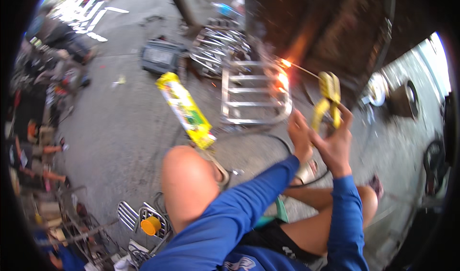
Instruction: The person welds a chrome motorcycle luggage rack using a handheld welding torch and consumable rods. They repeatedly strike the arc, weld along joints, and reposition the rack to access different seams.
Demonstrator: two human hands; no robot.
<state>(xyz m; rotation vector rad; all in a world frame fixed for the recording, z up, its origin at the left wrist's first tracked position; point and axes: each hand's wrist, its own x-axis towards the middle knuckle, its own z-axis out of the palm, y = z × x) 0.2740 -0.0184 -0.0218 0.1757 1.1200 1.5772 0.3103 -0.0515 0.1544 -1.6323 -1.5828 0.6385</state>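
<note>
My right hand [337,149] is closed around the handles of a yellow welding electrode holder [328,94]. From its jaws a thin welding rod [304,71] runs left to a bright arc with sparks, at the far right corner of a silvery barred metal frame [254,90]. The frame stands or lies on the concrete; I cannot tell which. Just left of my right hand, my left hand [300,134] has its fingers stretched up close to the frame's near right corner, with nothing visible in it. Whether it touches the frame is unclear.
A large rusty metal panel [345,22] rises behind the arc. Beyond the frame are a pile of metal pieces [218,48] and a grey case [162,56]. A yellow packet [184,109] lies left, a bucket [405,99] right. A black cable [280,139] crosses near my feet.
</note>
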